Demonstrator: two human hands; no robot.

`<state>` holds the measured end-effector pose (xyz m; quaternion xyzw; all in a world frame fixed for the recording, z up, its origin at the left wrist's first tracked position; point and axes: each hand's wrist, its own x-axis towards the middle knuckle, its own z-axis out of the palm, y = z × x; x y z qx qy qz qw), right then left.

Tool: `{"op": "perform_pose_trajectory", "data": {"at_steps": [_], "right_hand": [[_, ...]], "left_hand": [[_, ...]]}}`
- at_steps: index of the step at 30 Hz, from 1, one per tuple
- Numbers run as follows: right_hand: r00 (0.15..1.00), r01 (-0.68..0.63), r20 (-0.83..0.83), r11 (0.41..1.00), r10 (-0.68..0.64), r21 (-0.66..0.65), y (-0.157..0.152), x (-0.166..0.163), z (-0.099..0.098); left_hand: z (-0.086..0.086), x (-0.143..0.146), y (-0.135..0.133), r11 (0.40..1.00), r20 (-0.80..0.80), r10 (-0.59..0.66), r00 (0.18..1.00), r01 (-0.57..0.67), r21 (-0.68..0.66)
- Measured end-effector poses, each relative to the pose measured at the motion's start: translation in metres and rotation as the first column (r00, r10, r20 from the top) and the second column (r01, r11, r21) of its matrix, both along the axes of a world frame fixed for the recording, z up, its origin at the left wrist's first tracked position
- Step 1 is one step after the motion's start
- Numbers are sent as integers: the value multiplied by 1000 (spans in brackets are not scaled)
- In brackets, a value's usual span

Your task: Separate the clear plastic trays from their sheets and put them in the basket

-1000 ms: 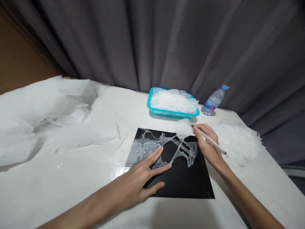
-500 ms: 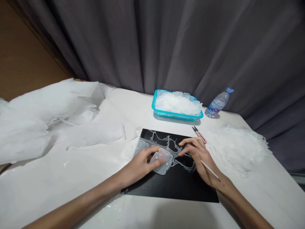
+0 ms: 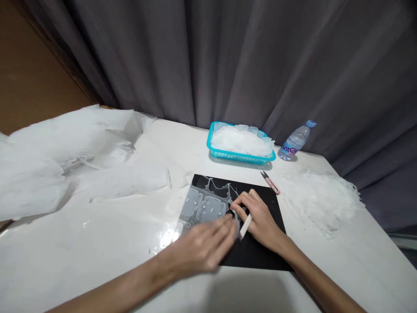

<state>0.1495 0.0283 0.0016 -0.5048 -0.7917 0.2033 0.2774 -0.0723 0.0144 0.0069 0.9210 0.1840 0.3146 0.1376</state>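
Note:
A clear moulded plastic sheet with pockets and ragged webbing lies on a black mat on the white table. My right hand is closed in a pinch on a thin white stick-like tool and on the sheet's webbing at its right side. My left hand is smeared by motion just in front of the sheet, its fingertips close to the right hand; whether it holds anything is unclear.
A turquoise basket of clear plastic pieces stands behind the mat. A water bottle is to its right, small pink snips lie by the mat, a heap of plastic offcuts at right, crumpled plastic bags at left.
My left hand has drawn back from the sheet toward me and blurred. My right hand moved left and down onto the webbing, the white tool now pointing down. The sheet lies flatter.

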Motion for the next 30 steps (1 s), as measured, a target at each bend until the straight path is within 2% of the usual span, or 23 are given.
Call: {"op": "perform_pose_trajectory", "data": {"at_steps": [1, 2, 3, 4, 5, 6, 7, 8, 9, 10, 11, 12, 13, 15, 17, 19, 26, 30], "right_hand": [[999, 34, 39, 999, -35, 41, 2, -1, -3], [995, 71, 68, 994, -76, 81, 4, 0, -5], [990, 106, 86, 988, -116, 114, 6, 1, -8], [984, 137, 93, 981, -150, 137, 9, 4, -10], [980, 158, 95, 976, -174, 153, 11, 7, -12], [978, 172, 90, 972, -188, 163, 13, 12, -13], [978, 179, 78, 968, -194, 174, 15, 17, -13], [979, 183, 59, 965, -198, 189, 15, 22, -13], [979, 191, 34, 958, -203, 212, 15, 26, -13], [978, 201, 4, 950, -208, 240, 13, 29, -12], [978, 206, -27, 941, -207, 270, 10, 30, -11], [980, 197, -48, 935, -192, 296, 6, 30, -10], [986, 166, -48, 936, -159, 309, 2, 29, -9], [999, 35, 7, 955, -39, 293, -9, 22, -8], [990, -121, 94, 965, 102, 232, -17, 15, -7], [970, -213, 153, 960, 187, 180, -21, 9, -5], [937, -299, 187, 954, 296, -12, -19, 25, 16], [940, -283, 197, 959, 277, 0, -22, 35, 23]], "left_hand": [[1, 0, -8, 991, -2, -80, 997, 80, 111], [2, 0, -14, 980, 2, -134, 991, 133, 147], [3, 0, -18, 983, 27, -153, 988, 149, 102], [5, 0, -19, 992, 59, -124, 990, 126, -24], [6, 0, -18, 973, 90, -48, 995, 67, -220], [8, 0, -14, 895, 110, 49, 993, 5, -447], [10, 0, -7, 747, 112, 151, 982, -39, -664], [12, 0, 1, 561, 116, 226, 967, -32, -827], [14, -1, 9, 378, 147, 277, 950, 33, -925], [15, -2, 17, 227, 191, 312, 931, 122, -966], [15, -2, 24, 119, 241, 343, 908, 212, -970], [16, -4, 30, 45, 279, 371, 886, 283, -958], [16, -5, 34, 0, 302, 394, 868, 328, -945], [17, -7, 38, -36, 323, 425, 846, 373, -927], [18, -9, 38, -43, 331, 441, 834, 388, -921], [20, -11, 38, -45, 340, 450, 826, 401, -915], [24, -11, 38, -99, 356, 434, 828, 436, -894], [23, -12, 39, -118, 370, 427, 825, 456, -882]]}}
